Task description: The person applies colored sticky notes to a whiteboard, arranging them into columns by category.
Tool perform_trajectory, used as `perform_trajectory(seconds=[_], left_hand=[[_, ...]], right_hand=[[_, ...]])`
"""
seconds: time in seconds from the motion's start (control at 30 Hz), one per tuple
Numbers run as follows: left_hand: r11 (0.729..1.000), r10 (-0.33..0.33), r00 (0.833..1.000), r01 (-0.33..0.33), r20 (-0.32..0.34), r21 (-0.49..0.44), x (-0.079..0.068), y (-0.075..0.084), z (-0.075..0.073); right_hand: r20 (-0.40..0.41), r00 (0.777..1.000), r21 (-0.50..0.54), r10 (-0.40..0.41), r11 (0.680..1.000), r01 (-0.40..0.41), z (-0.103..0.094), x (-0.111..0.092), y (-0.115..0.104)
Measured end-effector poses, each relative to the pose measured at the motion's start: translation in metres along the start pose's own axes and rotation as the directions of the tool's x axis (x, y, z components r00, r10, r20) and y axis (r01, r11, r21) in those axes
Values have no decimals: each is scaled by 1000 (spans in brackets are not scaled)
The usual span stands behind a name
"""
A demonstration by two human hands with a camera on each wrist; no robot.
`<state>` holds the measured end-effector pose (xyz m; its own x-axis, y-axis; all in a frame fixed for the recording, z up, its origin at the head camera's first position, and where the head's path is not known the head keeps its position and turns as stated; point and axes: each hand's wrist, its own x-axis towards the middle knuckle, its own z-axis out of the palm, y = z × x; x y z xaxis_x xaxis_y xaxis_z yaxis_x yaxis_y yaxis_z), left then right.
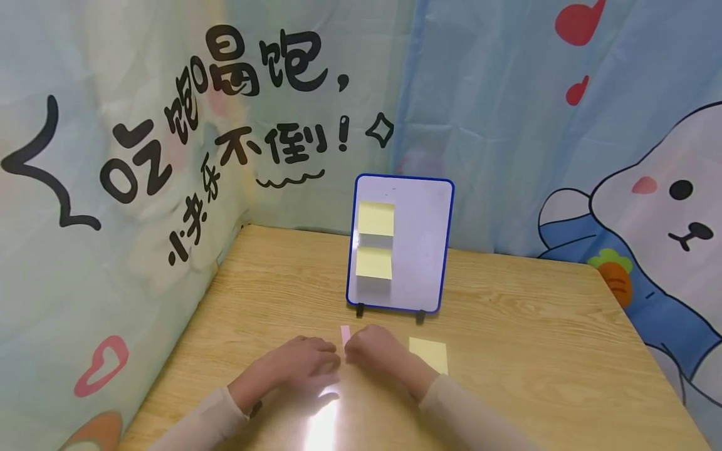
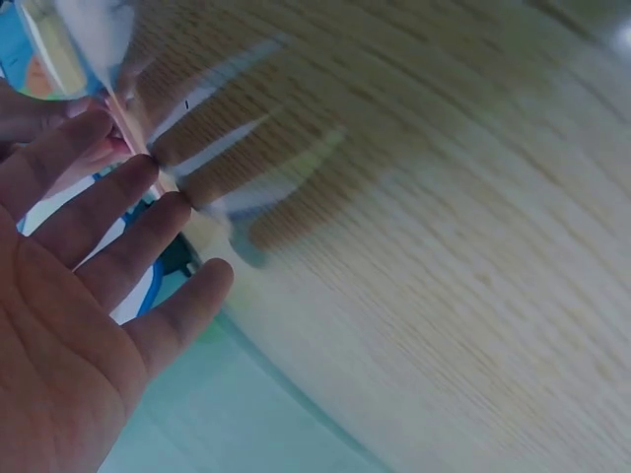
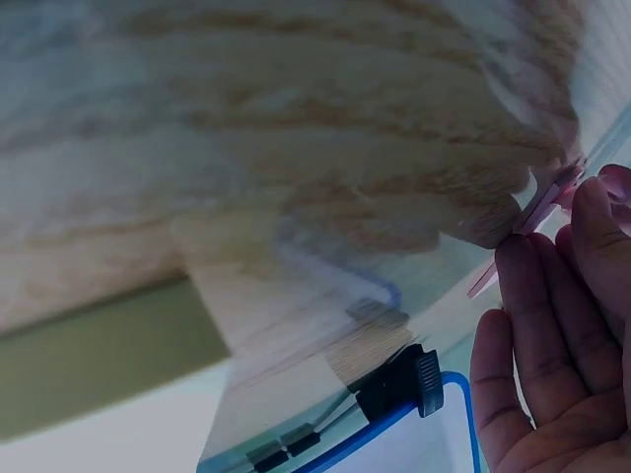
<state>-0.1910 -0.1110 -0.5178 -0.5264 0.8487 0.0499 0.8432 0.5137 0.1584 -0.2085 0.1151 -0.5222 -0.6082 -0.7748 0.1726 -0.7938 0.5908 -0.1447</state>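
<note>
A narrow pink paper strip (image 1: 345,334), which looks like a slim sticky-note pad, lies on the table below the whiteboard. My right hand (image 1: 379,352) bends over its near part and pinches it between thumb and fingers, though the fingertips partly hide it. Just left of it is my left hand (image 1: 301,362). In the left wrist view its fingers (image 2: 148,236) are spread and fairly straight, with tips close to the pink strip (image 2: 133,128); the thumb is hidden. Partly behind my right wrist lies a yellow sticky note (image 1: 431,353).
A blue-framed whiteboard (image 1: 420,244) stands on small black feet behind the hands. Two yellow notes, an upper note (image 1: 376,218) and a lower note (image 1: 374,263), are stuck on its left half. Printed curtains (image 1: 316,207) border the wooden table (image 1: 536,351) at the left and back.
</note>
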Motion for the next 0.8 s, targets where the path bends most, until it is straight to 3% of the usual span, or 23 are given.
perform_trajectory(seconds=[0.3, 0.5, 0.63, 0.8], left_hand=[[1000, -22, 999, 22, 34, -2, -1, -1, 0], [994, -95, 983, 102, 156, -34, -3, 5, -1], [988, -135, 963, 149, 234, -45, -3, 11, -1], [984, -169, 949, 180, 267, -17, -3, 15, 0]], right_hand=[[-25, 996, -50, 87, 995, -89, -1, 5, -13], [-36, 969, 112, 243, 965, -238, 0, 4, -15], [-38, 965, 204, 260, 947, -247, 0, 4, -15], [-1, 951, 278, 309, 913, -297, -1, 5, -12]])
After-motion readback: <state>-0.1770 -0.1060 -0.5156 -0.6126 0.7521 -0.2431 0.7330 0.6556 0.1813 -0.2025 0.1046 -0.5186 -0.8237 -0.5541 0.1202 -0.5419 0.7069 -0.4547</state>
